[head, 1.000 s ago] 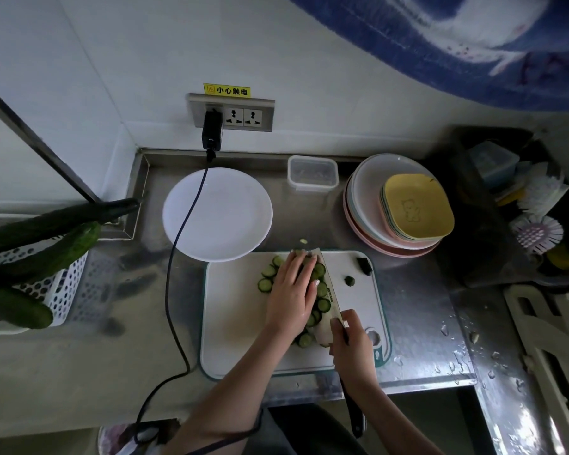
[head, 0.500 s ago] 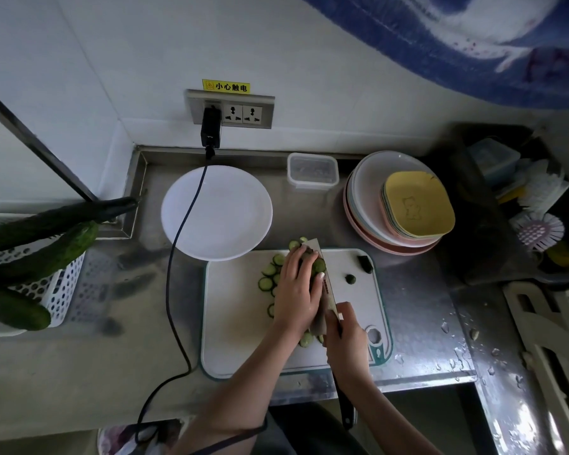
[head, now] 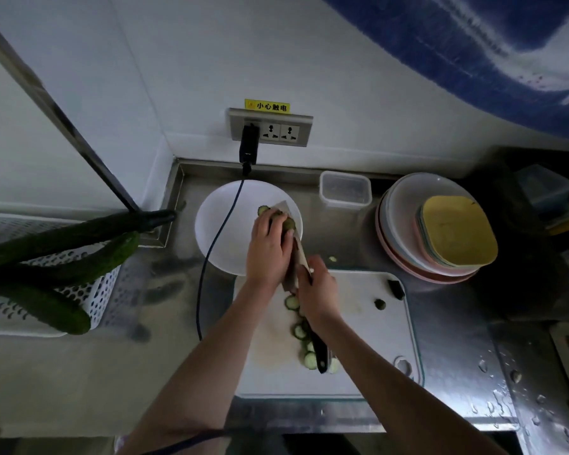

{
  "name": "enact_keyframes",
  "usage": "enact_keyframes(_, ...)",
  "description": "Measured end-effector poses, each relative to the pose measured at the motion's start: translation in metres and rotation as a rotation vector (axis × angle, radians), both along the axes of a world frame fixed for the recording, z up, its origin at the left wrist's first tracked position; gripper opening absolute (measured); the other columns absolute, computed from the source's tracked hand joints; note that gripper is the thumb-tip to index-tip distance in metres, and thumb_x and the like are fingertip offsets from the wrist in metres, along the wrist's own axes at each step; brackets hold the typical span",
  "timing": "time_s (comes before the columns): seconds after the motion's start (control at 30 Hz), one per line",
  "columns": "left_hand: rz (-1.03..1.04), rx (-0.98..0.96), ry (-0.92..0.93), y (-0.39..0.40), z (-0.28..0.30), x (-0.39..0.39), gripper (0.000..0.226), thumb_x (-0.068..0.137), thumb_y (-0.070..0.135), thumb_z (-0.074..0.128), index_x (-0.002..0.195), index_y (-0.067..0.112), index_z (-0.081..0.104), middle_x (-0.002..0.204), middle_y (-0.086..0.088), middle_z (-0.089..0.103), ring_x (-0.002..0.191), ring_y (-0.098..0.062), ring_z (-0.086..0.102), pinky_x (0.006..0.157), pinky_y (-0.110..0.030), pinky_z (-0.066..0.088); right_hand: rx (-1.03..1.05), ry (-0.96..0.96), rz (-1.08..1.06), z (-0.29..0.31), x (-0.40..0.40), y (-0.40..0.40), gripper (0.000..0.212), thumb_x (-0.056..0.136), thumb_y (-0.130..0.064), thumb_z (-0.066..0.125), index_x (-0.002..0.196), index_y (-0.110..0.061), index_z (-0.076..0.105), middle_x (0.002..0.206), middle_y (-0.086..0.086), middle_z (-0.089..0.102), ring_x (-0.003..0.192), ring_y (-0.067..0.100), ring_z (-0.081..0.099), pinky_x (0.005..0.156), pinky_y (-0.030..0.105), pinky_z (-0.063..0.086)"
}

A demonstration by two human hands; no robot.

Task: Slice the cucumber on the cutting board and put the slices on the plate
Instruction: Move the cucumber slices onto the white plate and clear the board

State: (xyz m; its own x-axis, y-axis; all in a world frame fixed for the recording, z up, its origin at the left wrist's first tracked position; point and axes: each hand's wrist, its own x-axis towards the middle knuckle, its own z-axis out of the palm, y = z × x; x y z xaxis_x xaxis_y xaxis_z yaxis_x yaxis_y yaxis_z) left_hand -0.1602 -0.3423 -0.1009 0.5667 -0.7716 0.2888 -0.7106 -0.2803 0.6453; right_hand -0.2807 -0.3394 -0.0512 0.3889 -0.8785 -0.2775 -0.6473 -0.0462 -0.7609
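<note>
The left hand (head: 268, 246) presses slices (head: 284, 221) flat against the knife (head: 298, 254) gripped by the right hand (head: 317, 290), blade's long axis pointing to 11 o'clock over the plate (head: 224, 231).

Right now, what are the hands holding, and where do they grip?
The right hand grips the black-handled kitchen knife where handle meets blade; the left hand presses green cucumber slices against the blade, over the round white plate.

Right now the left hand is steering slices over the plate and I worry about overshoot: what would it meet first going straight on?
Probably the far rim of the white plate, then the steel counter's raised back edge. The left hand points that way; height is unclear.
</note>
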Motion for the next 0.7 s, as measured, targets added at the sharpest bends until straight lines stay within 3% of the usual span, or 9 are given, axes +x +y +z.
enact_keyframes(0.1,0.027,0.09,0.024,-0.008,-0.011,0.024,0.027,0.096,0.025,0.047,0.118,0.009,0.054,0.131,-0.01,0.049,0.126,-0.024,0.043,0.102,-0.036,0.043,0.045,0.033,0.021,-0.01,0.027,-0.009,0.015,0.098,-0.027,0.04,0.092,-0.015,0.047,0.081,0.007,0.062,0.072,0.028,0.061,0.061,0.04,0.051)
enact_keyframes(0.17,0.029,0.155,0.015,-0.011,-0.018,0.035,0.024,0.095,0.027,0.046,0.109,0.01,0.054,0.122,-0.01,0.053,0.115,-0.024,0.049,0.095,-0.036,0.047,0.066,0.071,0.021,-0.013,0.036,-0.013,0.016,0.098,-0.026,0.038,0.092,-0.013,0.046,0.083,0.01,0.062,0.073,0.031,0.062,0.064,0.044,0.054)
enact_keyframes(0.23,0.019,0.253,-0.091,-0.008,-0.029,0.046,0.022,0.093,0.026,0.047,0.105,0.009,0.054,0.115,-0.012,0.055,0.108,-0.026,0.052,0.093,-0.038,0.046,0.072,0.106,0.013,-0.014,0.04,-0.016,0.015,0.098,-0.023,0.036,0.093,-0.011,0.045,0.085,0.011,0.059,0.076,0.033,0.06,0.063,0.042,0.051)
enact_keyframes(0.33,0.031,0.395,-0.26,0.001,-0.042,0.06,0.024,0.087,0.021,0.055,0.108,0.007,0.056,0.119,-0.014,0.057,0.117,-0.03,0.049,0.101,-0.042,0.039,0.056,0.148,-0.007,-0.015,0.039,-0.023,0.018,0.099,-0.02,0.036,0.101,-0.006,0.047,0.094,0.014,0.059,0.081,0.032,0.056,0.064,0.034,0.042)
enact_keyframes(0.43,0.096,0.334,-0.245,0.006,-0.04,0.062,0.032,0.083,0.013,0.062,0.113,0.002,0.058,0.128,-0.019,0.056,0.125,-0.033,0.048,0.104,-0.051,0.039,0.051,0.15,-0.017,-0.012,0.037,-0.029,0.017,0.1,-0.02,0.036,0.1,-0.007,0.048,0.091,0.013,0.059,0.076,0.026,0.052,0.064,0.032,0.04)
enact_keyframes(0.57,0.035,0.192,-0.231,0.016,-0.027,0.042,0.045,0.095,0.029,0.036,0.126,0.002,0.053,0.136,-0.017,0.05,0.132,-0.032,0.042,0.11,-0.048,0.031,0.026,0.155,-0.025,-0.006,0.039,-0.028,0.019,0.101,-0.025,0.034,0.098,-0.01,0.045,0.095,0.016,0.061,0.083,0.032,0.058,0.066,0.034,0.042)
enact_keyframes(0.7,-0.129,0.31,-0.266,0.018,-0.031,0.037,0.057,0.094,0.042,0.026,0.14,0.01,0.042,0.145,-0.01,0.042,0.14,-0.028,0.029,0.113,-0.046,0.016,-0.037,0.25,0.039,-0.005,0.04,-0.024,0.015,0.101,-0.025,0.034,0.097,-0.013,0.04,0.092,0.015,0.063,0.084,0.035,0.06,0.064,0.035,0.043)
